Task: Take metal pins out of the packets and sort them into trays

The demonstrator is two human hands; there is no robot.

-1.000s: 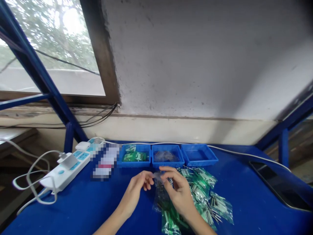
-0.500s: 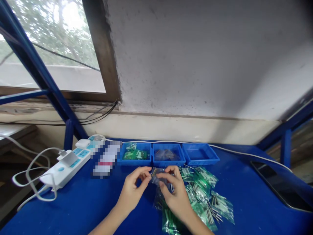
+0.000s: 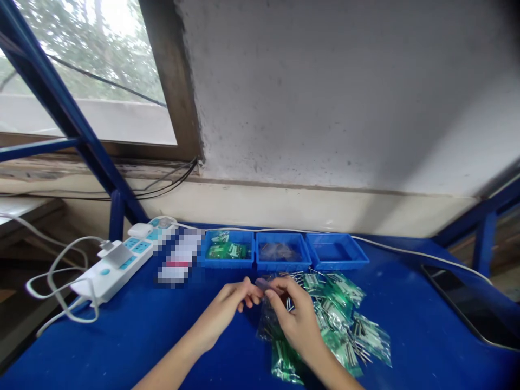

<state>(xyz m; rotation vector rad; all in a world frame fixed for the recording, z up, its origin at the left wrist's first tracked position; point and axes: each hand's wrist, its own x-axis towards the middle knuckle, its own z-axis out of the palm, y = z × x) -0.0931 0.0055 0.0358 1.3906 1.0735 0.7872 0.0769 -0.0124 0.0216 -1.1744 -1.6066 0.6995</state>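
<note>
Over the blue table, a small clear plastic bag (image 3: pixel 263 284) is between my two hands. My right hand (image 3: pixel 296 311) pinches its right side between thumb and fingers. At its left end, my left hand (image 3: pixel 238 298) has thumb and fingers closed together against the edge; the exact grip is partly hidden. What the bag contains cannot be made out now. Below and beside my right hand lie a clear bag with dark contents (image 3: pixel 266 322) and several green-and-clear packets (image 3: pixel 339 292) of metal pins. Loose metal pins (image 3: pixel 359 349) lie among the packets.
Along the back stand a blue bin of green packets (image 3: pixel 227 264), a blue bin of clear bags (image 3: pixel 284 266) and a third blue bin (image 3: pixel 339 265). A white power strip (image 3: pixel 105 281) with cables is at left, a dark phone (image 3: pixel 467 306) at right.
The small bag has tilted and looks narrower between my hands. My left hand has turned, its fingers closing from a wider pinch. The camera view has shifted slightly.
</note>
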